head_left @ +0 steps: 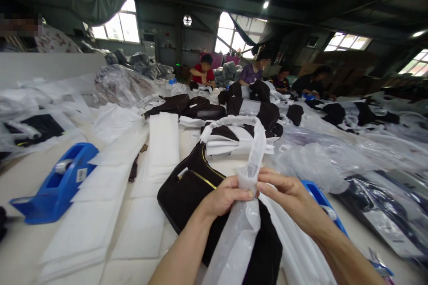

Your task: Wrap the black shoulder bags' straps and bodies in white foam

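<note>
A black handbag (187, 191) with gold zips lies on the table in front of me. Its strap (258, 142) is covered in thin white foam wrap and arches up behind the bag. Thumb and fingers of my left hand (224, 196) pinch the wrapped strap from the left. From the right, my right hand (284, 191) has its fingertips pressed on the same spot, where the wrap is bunched. A loose length of translucent wrap (234, 245) hangs from there across the bag's front. What lies under my fingertips is hidden.
Blue tape dispensers stand left (63, 182) and right (321, 205) of the bag. White foam sheets (96, 205) lie stacked at left. More black bags (200, 107) and clear plastic bags (310, 164) cover the table beyond. Several people work at the far side.
</note>
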A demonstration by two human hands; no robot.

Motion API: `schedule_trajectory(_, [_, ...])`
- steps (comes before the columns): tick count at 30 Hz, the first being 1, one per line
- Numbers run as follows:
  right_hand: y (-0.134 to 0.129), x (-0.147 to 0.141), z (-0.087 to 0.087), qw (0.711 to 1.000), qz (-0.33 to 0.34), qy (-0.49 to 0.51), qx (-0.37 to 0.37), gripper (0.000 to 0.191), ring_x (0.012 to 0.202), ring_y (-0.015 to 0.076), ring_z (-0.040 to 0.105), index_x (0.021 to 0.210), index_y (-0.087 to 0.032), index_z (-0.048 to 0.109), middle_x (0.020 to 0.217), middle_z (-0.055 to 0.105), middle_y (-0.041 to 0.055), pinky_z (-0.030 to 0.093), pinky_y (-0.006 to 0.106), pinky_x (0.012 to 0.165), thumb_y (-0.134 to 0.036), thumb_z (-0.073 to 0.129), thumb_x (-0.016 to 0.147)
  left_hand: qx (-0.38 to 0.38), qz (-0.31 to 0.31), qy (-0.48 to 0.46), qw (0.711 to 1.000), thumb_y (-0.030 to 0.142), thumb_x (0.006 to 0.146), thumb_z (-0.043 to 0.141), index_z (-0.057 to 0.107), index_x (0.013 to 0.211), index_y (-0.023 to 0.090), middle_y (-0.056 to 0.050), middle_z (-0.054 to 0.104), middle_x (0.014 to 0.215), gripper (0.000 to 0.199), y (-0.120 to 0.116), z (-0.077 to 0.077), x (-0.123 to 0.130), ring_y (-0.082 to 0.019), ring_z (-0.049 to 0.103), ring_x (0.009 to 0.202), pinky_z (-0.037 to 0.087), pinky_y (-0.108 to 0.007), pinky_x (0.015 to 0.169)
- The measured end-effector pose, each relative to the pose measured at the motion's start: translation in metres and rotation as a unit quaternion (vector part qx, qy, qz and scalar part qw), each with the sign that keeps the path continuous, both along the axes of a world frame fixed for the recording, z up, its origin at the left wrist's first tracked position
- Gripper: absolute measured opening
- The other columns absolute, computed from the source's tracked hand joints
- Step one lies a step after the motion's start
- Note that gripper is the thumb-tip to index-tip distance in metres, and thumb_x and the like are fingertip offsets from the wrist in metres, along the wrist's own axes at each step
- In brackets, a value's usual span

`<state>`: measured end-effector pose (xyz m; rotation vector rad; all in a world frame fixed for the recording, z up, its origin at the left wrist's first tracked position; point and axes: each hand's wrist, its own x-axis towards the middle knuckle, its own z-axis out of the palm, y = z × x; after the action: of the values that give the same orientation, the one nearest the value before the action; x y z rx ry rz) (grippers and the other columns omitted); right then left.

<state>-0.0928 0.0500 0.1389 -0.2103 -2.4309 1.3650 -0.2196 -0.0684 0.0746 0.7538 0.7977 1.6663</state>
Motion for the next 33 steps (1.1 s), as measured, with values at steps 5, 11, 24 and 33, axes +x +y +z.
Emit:
schedule_trajectory(5, [0.001,0.000,0.000,0.999,0.020,-0.044,-0.021,0.038,0.115,0.0322,0.060,0.107,-0.025,0.077,0.116,0.071,0.0085,0.041,0.049,0.107,-0.054,0.066,0.085,-0.008,0.004,0.011,1.000,0.031,0.056,0.084,0.073,0.082,0.013,0.000,0.060,0.072,0.033,0.001,0.000,0.002,-0.011,0.048,0.067,0.036,-0.024,0.067])
schedule_trajectory(11, [0.018,-0.009,-0.007,0.981,0.089,-0.104,-0.140,0.042,0.118,0.0330,0.060,0.109,-0.024,0.074,0.140,0.058,0.0095,0.046,0.048,0.102,-0.047,0.076,0.075,0.015,-0.025,0.019,0.999,0.028,0.058,0.082,0.074,0.095,0.015,-0.002,0.067,0.089,0.040,0.004,0.001,0.004,-0.020,0.058,0.090,0.039,-0.031,0.089])
schedule_trajectory(24, [0.033,-0.018,-0.018,0.986,0.077,-0.084,-0.118,0.063,0.130,0.0330,0.052,0.117,-0.022,0.067,0.140,0.058,0.0108,0.040,0.049,0.108,-0.047,0.085,0.063,0.010,0.018,0.057,0.998,0.030,0.067,0.076,0.071,0.104,0.014,-0.005,0.068,0.097,0.040,0.014,-0.009,0.006,-0.023,0.059,0.094,0.043,-0.031,0.085])
schedule_trajectory(33, [0.141,0.145,-0.042,0.847,-0.446,-0.264,0.118,0.030,0.082,0.0237,0.066,0.069,-0.018,0.070,0.075,0.073,0.0068,0.048,0.030,0.072,-0.039,0.054,0.082,-0.005,0.060,0.244,0.968,0.033,0.077,0.065,0.057,0.085,0.016,0.002,0.049,0.076,0.021,0.024,-0.012,0.014,-0.013,0.043,0.072,0.035,-0.025,0.068])
